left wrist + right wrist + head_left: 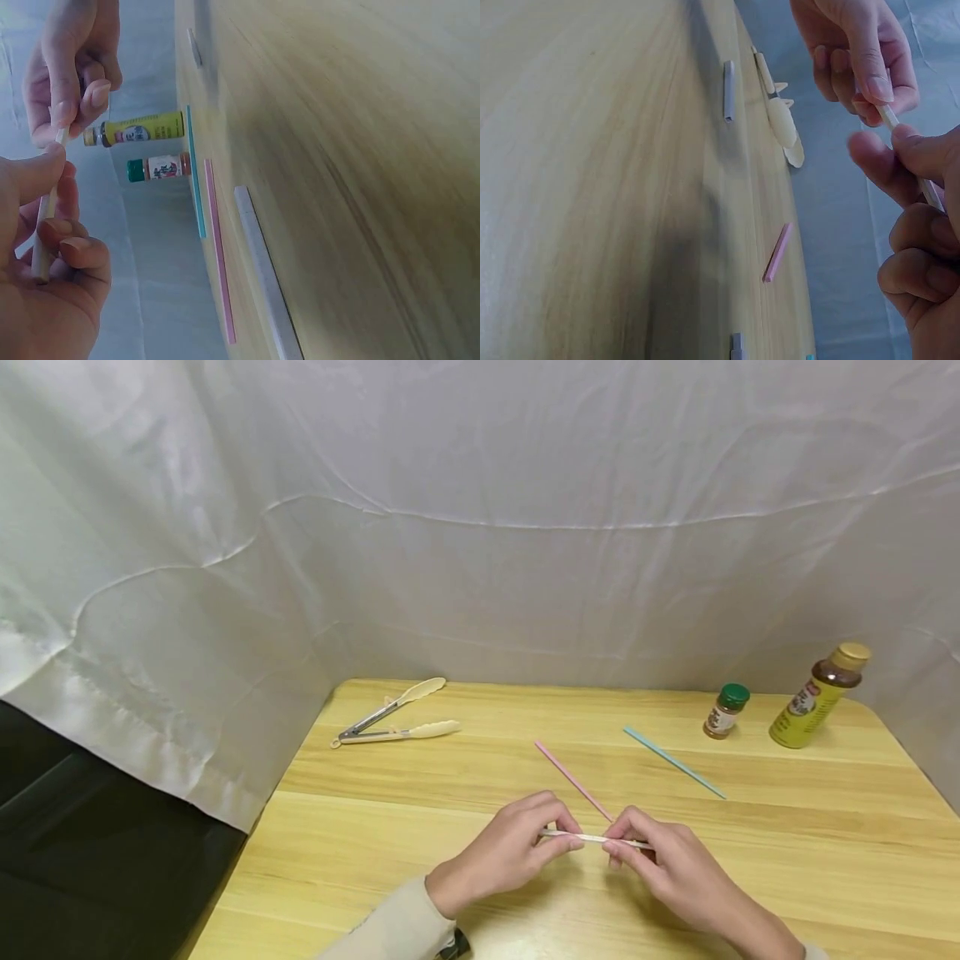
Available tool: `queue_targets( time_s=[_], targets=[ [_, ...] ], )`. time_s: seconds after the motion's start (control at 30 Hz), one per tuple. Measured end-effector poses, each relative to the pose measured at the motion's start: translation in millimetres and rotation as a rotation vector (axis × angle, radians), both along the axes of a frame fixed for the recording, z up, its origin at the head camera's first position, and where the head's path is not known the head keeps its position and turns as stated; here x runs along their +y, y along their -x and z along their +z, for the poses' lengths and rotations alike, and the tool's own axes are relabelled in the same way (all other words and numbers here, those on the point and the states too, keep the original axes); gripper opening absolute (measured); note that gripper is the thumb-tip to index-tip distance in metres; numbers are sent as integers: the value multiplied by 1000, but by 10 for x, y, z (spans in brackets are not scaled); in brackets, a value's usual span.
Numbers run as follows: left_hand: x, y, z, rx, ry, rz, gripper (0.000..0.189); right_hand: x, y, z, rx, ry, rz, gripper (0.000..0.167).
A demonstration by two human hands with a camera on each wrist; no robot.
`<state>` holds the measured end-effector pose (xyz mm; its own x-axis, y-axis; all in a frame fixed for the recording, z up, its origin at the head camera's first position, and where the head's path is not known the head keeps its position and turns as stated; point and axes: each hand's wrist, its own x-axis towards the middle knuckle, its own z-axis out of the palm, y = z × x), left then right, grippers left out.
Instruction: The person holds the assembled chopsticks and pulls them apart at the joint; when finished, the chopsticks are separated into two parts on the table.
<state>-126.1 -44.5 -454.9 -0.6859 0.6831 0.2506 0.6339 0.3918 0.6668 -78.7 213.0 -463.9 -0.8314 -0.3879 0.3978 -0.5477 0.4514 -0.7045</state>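
A thin cream-coloured stick (592, 838) spans between both hands, held roughly level over the wooden table. My left hand (519, 847) pinches it between thumb and fingers, with its rounded end (41, 270) against the curled lower fingers. Close by, my right hand (671, 860) pinches the other half, thumb and index finger (874, 157) near the middle. Only a short bare length of stick shows between the two grips. Beyond the hands, a pink stick (573, 779) lies slanted on the table, its near end beside the right fingertips in the head view.
Right of the pink stick lies a blue stick (675, 763). Pale stick-like pieces (262, 266) rest below the hands. Tongs (393, 718) lie spread at the back left. A green-capped jar (723, 714) and a yellow-labelled bottle (813, 706) stand at the back right, before grey curtains (480, 585).
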Motion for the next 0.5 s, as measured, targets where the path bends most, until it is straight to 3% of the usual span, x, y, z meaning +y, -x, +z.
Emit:
queue_targets(
  time_s=[0.5],
  targets=[
    [-6, -7, 23, 56, -35, -20, 11, 57, 45, -6, -4, 73, 63, 27]
  ],
)
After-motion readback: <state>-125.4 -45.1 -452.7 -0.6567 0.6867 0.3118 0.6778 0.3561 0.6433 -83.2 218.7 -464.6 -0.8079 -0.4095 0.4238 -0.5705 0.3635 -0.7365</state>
